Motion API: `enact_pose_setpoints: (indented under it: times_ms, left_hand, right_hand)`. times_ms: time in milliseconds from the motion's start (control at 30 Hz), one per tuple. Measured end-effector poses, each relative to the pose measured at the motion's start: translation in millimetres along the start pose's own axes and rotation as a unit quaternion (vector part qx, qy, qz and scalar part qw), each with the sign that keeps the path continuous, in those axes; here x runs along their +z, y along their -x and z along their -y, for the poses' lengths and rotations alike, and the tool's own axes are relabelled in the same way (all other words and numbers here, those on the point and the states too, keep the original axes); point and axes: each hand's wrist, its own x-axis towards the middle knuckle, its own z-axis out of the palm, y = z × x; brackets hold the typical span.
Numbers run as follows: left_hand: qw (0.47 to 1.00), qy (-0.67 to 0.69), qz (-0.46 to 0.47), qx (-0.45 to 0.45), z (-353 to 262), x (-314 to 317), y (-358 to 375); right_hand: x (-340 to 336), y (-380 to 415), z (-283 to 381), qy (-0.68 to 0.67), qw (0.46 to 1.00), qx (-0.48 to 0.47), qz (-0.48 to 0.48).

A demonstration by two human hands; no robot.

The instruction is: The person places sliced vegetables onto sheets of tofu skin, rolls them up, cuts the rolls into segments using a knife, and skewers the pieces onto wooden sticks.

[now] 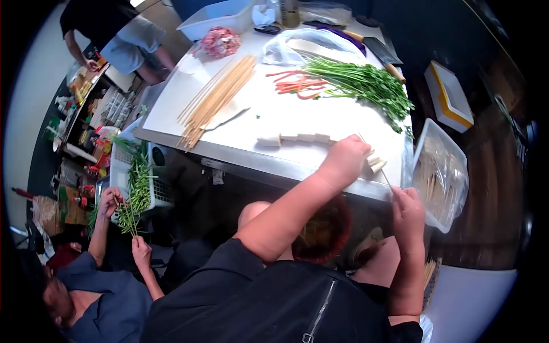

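Note:
At the table's front right, my left hand [347, 155] is closed around pale pieces [376, 162], partly hidden by its fingers. My right hand [408, 201], just off the table's edge, grips a thin skewer [387, 178] whose upper part reaches the pale pieces. A row of white blocks [306, 137] lies to the left of my left hand. Further left is a fan of wooden skewers [220, 100] beside a flat pointed tool [227, 118]. Red strips [297, 84] and leafy green herbs [366, 86] lie behind the blocks.
Pinkish meat [220, 42] and a white tub [214, 20] sit at the back left; a cleaver [382, 51] lies back right. A clear bin [440, 177] adjoins the right edge. One person [106, 294] at left handles green stalks; another [123, 34] stands behind.

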Motion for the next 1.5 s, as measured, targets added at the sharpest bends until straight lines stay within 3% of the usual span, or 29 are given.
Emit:
enact_pose_setpoints:
  times_ms: [33,167,267,300,367,433,533,667,700,733,900,1033,1100,1167,1200,1300,1433,1500]
  left_hand:
    - [1.0,0.002,0.019,-0.008,0.1,-1.9,-1.0]
    - [0.996,0.065,-0.056,0.016,-14.0,-12.4,2.0]
    - [0.979,0.086,-0.17,0.068,-7.6,-25.1,-0.9]
    - [0.974,0.153,-0.16,-0.047,-6.5,-31.4,1.8]
    - [0.942,0.232,-0.219,-0.106,7.9,-44.9,-1.4]
    - [0.894,0.314,-0.295,-0.121,28.0,-54.4,-7.1]
    - [0.872,0.355,-0.305,-0.141,16.3,-61.7,-6.4]
    - [0.928,0.282,-0.215,-0.116,11.7,-45.2,5.3]
    - [0.942,0.257,-0.204,-0.073,1.4,-42.7,7.4]
    - [0.943,0.267,-0.19,-0.052,-5.0,-36.3,8.2]
    - [0.993,0.093,-0.053,0.041,-4.4,-17.0,18.5]
    - [0.999,0.018,0.049,0.01,1.3,-3.6,20.4]
    - [0.999,-0.007,0.017,0.038,14.2,7.9,23.7]
    - [0.997,-0.037,0.065,0.004,9.6,2.5,22.2]
    - [0.996,-0.045,0.075,-0.008,5.6,-2.2,21.8]
    - [0.994,-0.05,0.09,-0.042,-4.7,-4.7,20.9]
    - [0.992,-0.088,0.088,-0.027,-3.3,-1.6,20.8]
    - [0.99,-0.114,0.08,-0.006,-4.3,-0.2,21.0]
  right_hand:
    - [0.1,-2.3,-8.7,-0.006,1.0,0.0,0.005]
    - [6.0,-27.8,-27.5,0.003,0.998,-0.001,-0.063]
    - [18.4,-53.9,-39.2,0.112,0.989,-0.018,-0.095]
    - [21.4,-59.4,-44.5,0.164,0.98,-0.039,-0.102]
    - [19.5,-69.6,-38.9,0.233,0.968,-0.046,-0.076]
    - [19.9,-83.3,-9.3,0.214,0.962,-0.101,-0.135]
    - [31.8,-100.5,31.6,0.123,0.968,-0.172,-0.135]
    - [51.0,-103.6,49.9,-0.005,0.975,-0.175,-0.133]
    - [56.0,-95.2,45.9,-0.082,0.982,-0.112,-0.126]
    - [43.9,-84.2,51.9,-0.055,0.977,-0.153,-0.136]
    - [-8.0,-5.2,31.0,-0.019,0.976,-0.164,-0.141]
    - [-26.8,72.2,-10.1,-0.054,0.991,-0.079,-0.094]
    - [-21.0,103.6,-51.3,0.017,0.998,-0.03,-0.05]
    - [-14.3,126.3,-96.0,-0.017,0.997,0.065,-0.045]
    - [-8.7,130.7,-117.8,0.037,0.994,-0.015,-0.101]
    - [-12.7,127.0,-126.7,-0.023,0.99,0.052,-0.129]
    - [-5.5,104.0,-166.8,-0.035,0.991,0.018,-0.125]
    - [-1.2,94.8,-190.0,-0.088,0.99,0.075,-0.078]
